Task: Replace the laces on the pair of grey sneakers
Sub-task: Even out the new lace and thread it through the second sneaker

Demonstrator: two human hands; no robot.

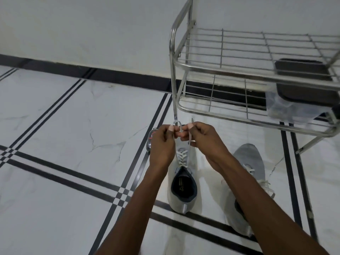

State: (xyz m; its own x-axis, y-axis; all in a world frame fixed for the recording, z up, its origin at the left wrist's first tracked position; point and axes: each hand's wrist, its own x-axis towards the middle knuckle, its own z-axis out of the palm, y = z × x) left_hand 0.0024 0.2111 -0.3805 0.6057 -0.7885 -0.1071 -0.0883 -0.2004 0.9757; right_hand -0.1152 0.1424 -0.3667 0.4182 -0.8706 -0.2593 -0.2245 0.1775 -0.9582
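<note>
Grey shoe (183, 197) on floor (64, 126) between arms, white lace (181, 157) crossed up front. Second shoe (248, 162) just beside, right. Left hand (161, 144), right hand (200, 138) both pinch lace ends above toe. Risk: lace slips from fingers, or uneven pull leaves one end short. Metal rack (248, 61) behind.

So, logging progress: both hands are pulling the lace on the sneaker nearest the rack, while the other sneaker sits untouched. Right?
Not quite. In the head view both hands pull the lace on the sneaker farther from the rack; the nearer sneaker sits untouched.

Head cam, steep down, close.
</note>
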